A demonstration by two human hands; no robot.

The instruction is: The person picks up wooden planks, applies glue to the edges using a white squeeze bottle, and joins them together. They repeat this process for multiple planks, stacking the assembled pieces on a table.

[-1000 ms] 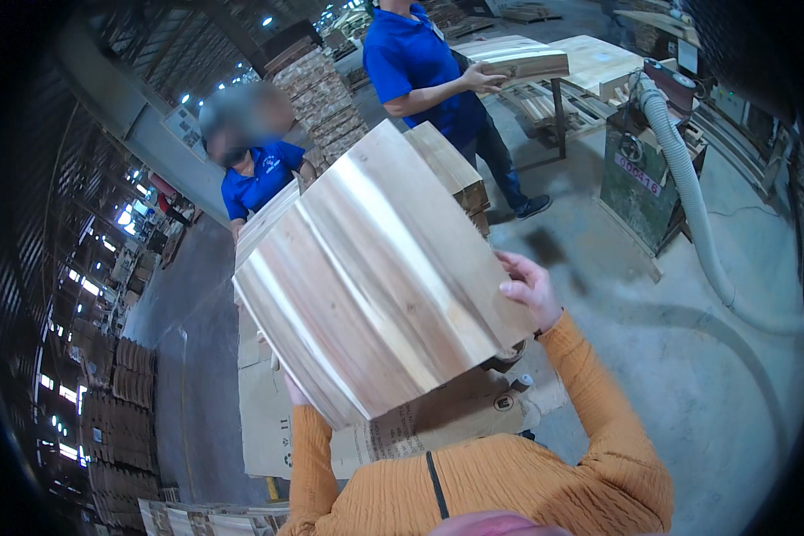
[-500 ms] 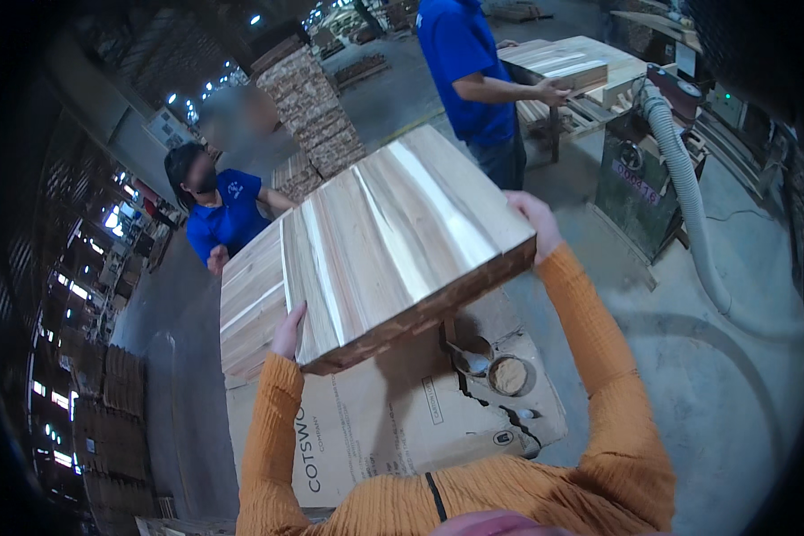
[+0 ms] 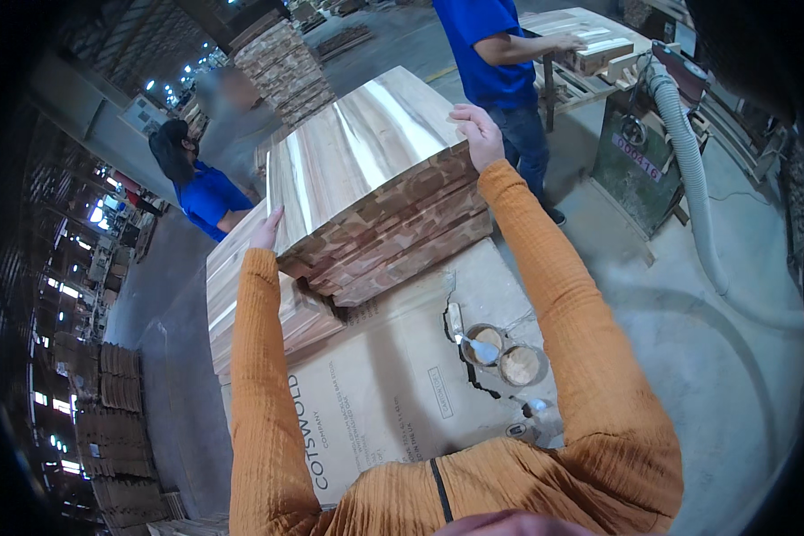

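Observation:
A striped, laminated wooden panel [image 3: 357, 143] with pale and brown strips lies on top of a stack of similar panels [image 3: 406, 255], its near edge roughly flush with them. My right hand [image 3: 481, 134] is closed round its right near corner, fingers over the top. At the left near corner, my left hand [image 3: 266, 230] holds the panel's side edge, thumb up; its other fingers are mostly hidden. Beside that hand is a lower pile of wooden panels [image 3: 308, 308]. Both arms reach forward over a cardboard sheet [image 3: 375, 393].
Two round tubs of paste [image 3: 520, 365] and a spatula [image 3: 484, 350] rest on the torn cardboard. One co-worker [image 3: 207, 196] stands at left, another [image 3: 487, 54] beyond the stack. At right stand a green machine [image 3: 630, 179] and a ribbed hose [image 3: 688, 179].
The panel has moved forward and down onto the stack, exposing the panels beneath and the tubs. My arms have stretched out with it. The left co-worker has turned away.

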